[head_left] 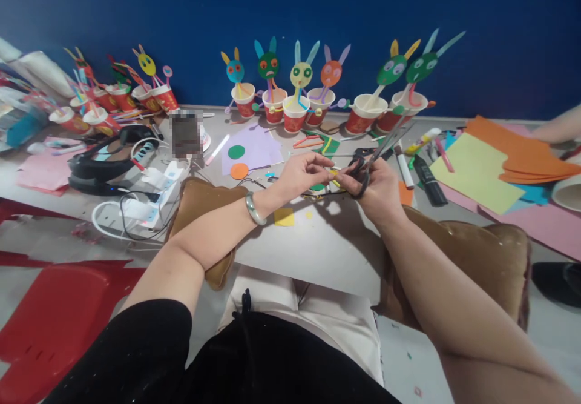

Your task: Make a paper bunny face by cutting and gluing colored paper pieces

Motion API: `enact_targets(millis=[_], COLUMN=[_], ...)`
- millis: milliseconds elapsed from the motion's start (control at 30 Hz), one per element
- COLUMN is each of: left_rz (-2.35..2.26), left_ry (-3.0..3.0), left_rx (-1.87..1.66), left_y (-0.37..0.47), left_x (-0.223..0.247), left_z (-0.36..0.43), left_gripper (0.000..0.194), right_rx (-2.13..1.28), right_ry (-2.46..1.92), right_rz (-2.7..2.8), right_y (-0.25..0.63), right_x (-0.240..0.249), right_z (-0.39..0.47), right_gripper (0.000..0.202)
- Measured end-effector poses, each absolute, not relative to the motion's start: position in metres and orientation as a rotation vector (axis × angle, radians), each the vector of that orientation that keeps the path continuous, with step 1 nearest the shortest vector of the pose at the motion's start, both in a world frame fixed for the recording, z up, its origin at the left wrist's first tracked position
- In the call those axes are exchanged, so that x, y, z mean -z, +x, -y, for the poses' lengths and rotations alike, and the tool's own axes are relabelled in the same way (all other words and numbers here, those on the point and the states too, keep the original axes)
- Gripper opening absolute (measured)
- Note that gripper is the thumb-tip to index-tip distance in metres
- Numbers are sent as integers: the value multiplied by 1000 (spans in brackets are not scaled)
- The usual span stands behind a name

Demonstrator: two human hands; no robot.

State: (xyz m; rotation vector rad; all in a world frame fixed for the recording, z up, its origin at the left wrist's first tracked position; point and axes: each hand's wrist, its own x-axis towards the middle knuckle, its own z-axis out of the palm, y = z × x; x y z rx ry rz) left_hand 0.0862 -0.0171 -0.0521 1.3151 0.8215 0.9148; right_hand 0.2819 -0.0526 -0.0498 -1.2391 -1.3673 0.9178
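My right hand (374, 189) has its fingers through the handles of a pair of scissors (385, 143), whose blades point up and away to the right. My left hand (308, 174), with a bangle on its wrist, is closed in a pinch just left of it; the fingertips of both hands meet around a small yellow piece (334, 178). Below them a yellow paper square (284, 217) lies on the table (313, 252). Left of my left hand are an orange disc (239, 171) and a green disc (236, 152) by purple paper (261, 148).
Red paper cups (294, 116) with paper rabbit figures line the blue wall. Markers (405, 168) and coloured sheets (481, 171) lie right, near another person's arm (560, 126). A power strip (167, 195) and cables are left. Brown cushions (476, 258) flank the table edge.
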Motion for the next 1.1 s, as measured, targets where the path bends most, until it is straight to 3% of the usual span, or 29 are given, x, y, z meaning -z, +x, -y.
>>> enact_targets(millis=[167,333,467,767,1100], left_rz=[-814,-761,-735,-716,-758], left_ry=[1315,1269,1221,1313,1170], left_rx=[-886,-923,-896,-810,-952], left_y=[91,99,103,103,86], left_x=[55,49,50,55,41], left_z=[16,20,21,23,26], left_gripper=[47,40,46,45,43], right_rx=[-927,-935,-944,-972,-940], right_ry=[-1207,-1196,-1198,-1224,-1244], right_rz=[1344,1228,1155,1200,1391], right_y=[281,283,285,284,289], right_x=[49,47,48,46,43], right_z=[56,55,55,61,68], right_gripper=[52,54,58,56,63])
